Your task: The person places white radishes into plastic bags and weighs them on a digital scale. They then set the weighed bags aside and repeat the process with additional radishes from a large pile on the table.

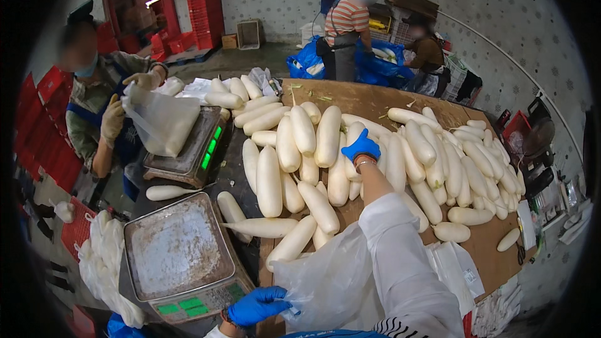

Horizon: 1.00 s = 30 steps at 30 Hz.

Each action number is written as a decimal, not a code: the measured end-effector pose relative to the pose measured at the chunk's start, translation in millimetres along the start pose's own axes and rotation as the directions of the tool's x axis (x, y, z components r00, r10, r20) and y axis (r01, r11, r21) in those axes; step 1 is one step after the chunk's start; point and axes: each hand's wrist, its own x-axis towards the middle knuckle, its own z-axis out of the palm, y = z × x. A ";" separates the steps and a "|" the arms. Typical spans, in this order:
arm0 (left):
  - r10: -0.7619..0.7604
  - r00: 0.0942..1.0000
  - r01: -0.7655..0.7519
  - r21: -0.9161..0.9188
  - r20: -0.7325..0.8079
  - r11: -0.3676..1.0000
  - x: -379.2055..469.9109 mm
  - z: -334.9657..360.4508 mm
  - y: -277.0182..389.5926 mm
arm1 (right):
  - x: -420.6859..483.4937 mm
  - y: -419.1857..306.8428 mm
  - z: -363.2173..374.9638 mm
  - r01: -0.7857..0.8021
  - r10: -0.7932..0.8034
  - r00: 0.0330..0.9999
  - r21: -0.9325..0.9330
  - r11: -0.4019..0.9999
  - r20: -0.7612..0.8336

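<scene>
At the bottom, my left hand (258,306) in a blue glove grips the edge of a translucent plastic bag (324,277). The bag spreads over the near edge of the table. Further out, my right hand (361,147), also in a blue glove, lies over a large heap of white radishes (328,136). Its fingertips are partly hidden, so whether it grips a radish cannot be told. One radish (293,243) lies just beyond the bag's mouth. To the left, a weighing scale (181,246) has a bare, stained metal plate.
Across the table, a gloved person holds a filled plastic bag (162,119) over a second scale (206,150). White plastic bags (105,263) hang at the left. Flat bags (455,272) and scissors (520,253) lie at the right. Two people work behind the table.
</scene>
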 end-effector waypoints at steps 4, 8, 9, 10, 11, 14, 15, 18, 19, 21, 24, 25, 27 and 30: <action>0.030 1.000 -0.030 0.019 -0.001 0.999 -0.7 1.2 -5.6 | 11.4 17.8 -0.4 0.012 -0.032 0.992 0.156 0.988 0.122; 0.053 0.996 -0.056 0.042 0.075 0.998 -1.4 6.7 15.7 | -6.4 57.4 -21.6 0.230 -0.325 0.943 0.560 0.796 0.075; 0.049 0.997 -0.053 0.064 0.062 0.997 2.4 8.6 20.1 | 8.4 89.2 -18.2 0.403 -0.540 0.840 0.599 0.692 0.059; 0.048 0.999 -0.048 0.060 0.001 0.997 2.1 8.1 13.8 | -30.2 67.8 -35.0 0.187 -0.480 0.872 0.840 0.509 0.097; 0.049 0.998 -0.046 0.068 -0.039 0.997 3.8 8.1 12.2 | -74.7 53.2 -68.1 -0.047 -0.406 0.901 0.966 0.256 0.151; 0.158 0.987 -0.158 -0.033 -0.019 0.987 16.8 12.7 27.3 | -104.6 90.3 -101.2 0.053 -0.403 0.911 0.994 -0.092 -0.086; 0.194 0.980 -0.196 -0.060 -0.041 0.979 21.0 12.6 22.8 | -122.1 95.7 -118.2 0.073 -0.445 0.885 0.984 -0.162 -0.139; 0.271 0.961 -0.275 -0.117 -0.045 0.954 27.0 19.5 28.7 | -218.2 68.6 -182.1 -0.153 -0.610 0.752 0.834 -0.529 -0.249; 0.276 0.960 -0.280 -0.166 -0.045 0.946 29.8 23.0 31.4 | -246.5 68.2 -188.0 -0.187 -0.632 0.713 0.786 -0.589 -0.304; 0.269 0.963 -0.263 -0.261 -0.015 0.929 36.0 29.2 29.7 | -292.7 69.5 -176.6 0.081 -0.469 0.795 0.833 -0.548 -0.385; 0.322 0.947 -0.299 -0.330 0.017 0.895 35.3 33.5 32.4 | -342.1 77.1 -131.7 0.480 -0.465 0.784 0.877 0.036 -0.410; 0.339 0.941 -0.311 -0.383 0.006 0.870 28.9 34.4 35.7 | -353.4 77.9 -115.1 0.753 -0.596 0.641 0.545 0.368 -0.484; 0.375 0.927 -0.335 -0.482 -0.013 0.809 10.2 30.2 41.5 | -362.6 80.5 -71.2 0.702 -0.751 0.587 0.653 0.284 -0.303; 0.532 0.829 -0.542 -0.475 -0.171 0.693 -23.0 21.3 50.9 | -365.6 86.1 -28.4 0.525 -0.724 0.690 0.688 0.501 0.000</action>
